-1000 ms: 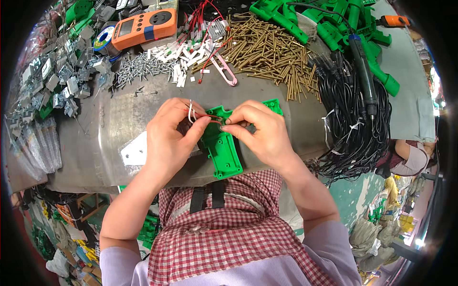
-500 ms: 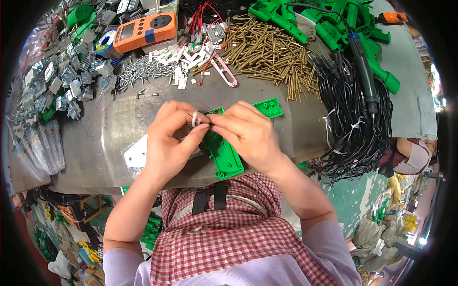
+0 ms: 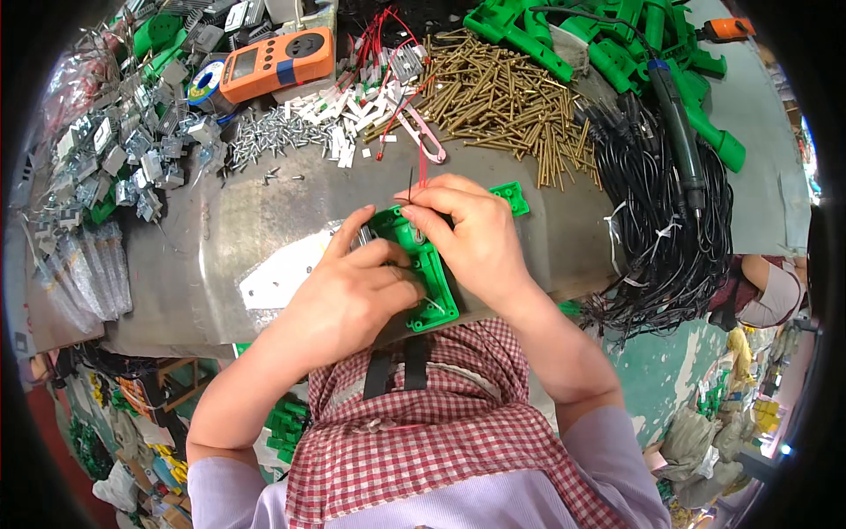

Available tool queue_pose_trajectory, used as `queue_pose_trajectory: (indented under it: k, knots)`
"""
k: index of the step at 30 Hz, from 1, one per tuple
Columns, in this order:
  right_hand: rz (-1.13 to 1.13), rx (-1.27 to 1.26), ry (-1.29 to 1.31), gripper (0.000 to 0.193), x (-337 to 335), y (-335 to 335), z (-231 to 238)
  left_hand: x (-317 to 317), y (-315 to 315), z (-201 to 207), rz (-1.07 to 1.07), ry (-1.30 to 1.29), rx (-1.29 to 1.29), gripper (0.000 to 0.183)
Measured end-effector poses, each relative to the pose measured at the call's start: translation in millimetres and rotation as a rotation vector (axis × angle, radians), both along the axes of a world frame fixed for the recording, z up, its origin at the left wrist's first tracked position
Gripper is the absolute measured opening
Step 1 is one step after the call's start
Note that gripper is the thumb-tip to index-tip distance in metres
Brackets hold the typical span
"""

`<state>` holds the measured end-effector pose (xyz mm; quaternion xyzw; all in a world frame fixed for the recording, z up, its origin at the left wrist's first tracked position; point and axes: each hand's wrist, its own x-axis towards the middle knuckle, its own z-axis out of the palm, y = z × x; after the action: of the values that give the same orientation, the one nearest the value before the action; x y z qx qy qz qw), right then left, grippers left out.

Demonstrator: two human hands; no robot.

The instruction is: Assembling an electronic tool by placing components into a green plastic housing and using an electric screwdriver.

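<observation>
Pinching thin wires [image 3: 411,183], red and dark, in the right hand [image 3: 473,234] near the centre of the frame – that grip looks closed on them at the fingertips. Bent fingers on the left hand [image 3: 357,304], down over the green casing [image 3: 438,286], index stretched toward the top of the frame. Can't tell about anything in that left grip, fingertips partly hidden.

Casing sitting just right of the left hand, on the desk [image 3: 198,264], near its lower edge. Smaller green piece [image 3: 518,199] just beyond the right hand, white sheet [image 3: 280,275] partly under the left one. Upper middle: silver screws [image 3: 264,139], then a big heap of brass-coloured rods [image 3: 520,101]. Orange meter [image 3: 278,63] at upper left, black cables [image 3: 670,242] piled at right – pretty packed desk, tbh.
</observation>
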<state>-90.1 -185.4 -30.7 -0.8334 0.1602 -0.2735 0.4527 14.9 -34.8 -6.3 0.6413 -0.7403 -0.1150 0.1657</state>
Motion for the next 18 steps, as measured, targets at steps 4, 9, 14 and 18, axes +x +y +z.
queue_pose_trajectory:
  k: [4, 9, 14, 18]
  knots:
    - [-0.015, 0.106, 0.048, 0.012, 1, 2, 5, 16, -10, 12, 0.499, 0.359, -0.291, 0.012]
    - [0.011, -0.004, -0.085, 0.013, 9, 7, -1, 30, -20, 7, 0.643, 0.642, -0.189, 0.017]
    - [0.053, -0.104, -0.041, 0.017, 12, 8, -2, 30, -25, 7, 0.652, 1.217, -0.066, 0.017]
    - [0.08, -0.1, -0.031, 0.018, 12, 6, 0, 31, -25, 2, 0.65, 1.268, -0.07, 0.016]
